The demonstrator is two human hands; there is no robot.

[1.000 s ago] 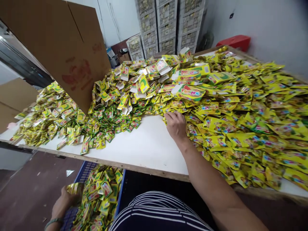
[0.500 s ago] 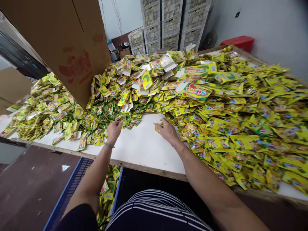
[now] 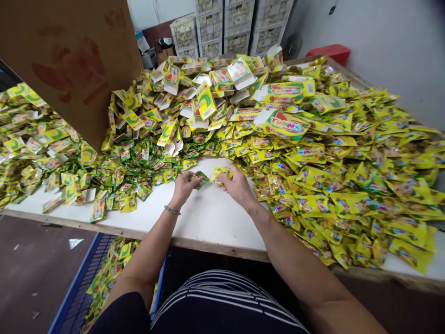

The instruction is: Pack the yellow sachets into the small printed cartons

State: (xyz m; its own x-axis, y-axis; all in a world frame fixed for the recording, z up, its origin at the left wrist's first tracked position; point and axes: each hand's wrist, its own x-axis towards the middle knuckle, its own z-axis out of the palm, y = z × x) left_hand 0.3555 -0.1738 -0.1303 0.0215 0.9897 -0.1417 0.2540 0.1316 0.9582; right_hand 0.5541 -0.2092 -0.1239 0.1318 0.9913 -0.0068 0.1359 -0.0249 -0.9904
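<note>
My left hand point(image 3: 184, 186) is closed on a small green packet point(image 3: 200, 180), pinched between thumb and fingers just above the white tabletop point(image 3: 208, 213). Close to its right, my right hand point(image 3: 238, 185) grips a small yellow packet point(image 3: 221, 173). The two packets are near each other, with a slim gap between them. Behind my left hand spreads a heap of small green packets point(image 3: 139, 160). Yellow packets point(image 3: 320, 199) lie piled beside and beyond my right hand. Several open flat cartons point(image 3: 285, 124) rest on top of the heap at the back.
A tall brown cardboard box point(image 3: 79, 60) stands on the table at left, among more small cartons. Below the table edge, a blue crate point(image 3: 74, 283) holds filled yellow-green cartons. Stacked white crates point(image 3: 239, 28) and a red object point(image 3: 330, 53) are behind the table.
My left hand has come away from the green heap toward the middle with a green packet. My right hand has moved slightly left, its yellow packet now in plain sight. The view has shifted rightward.
</note>
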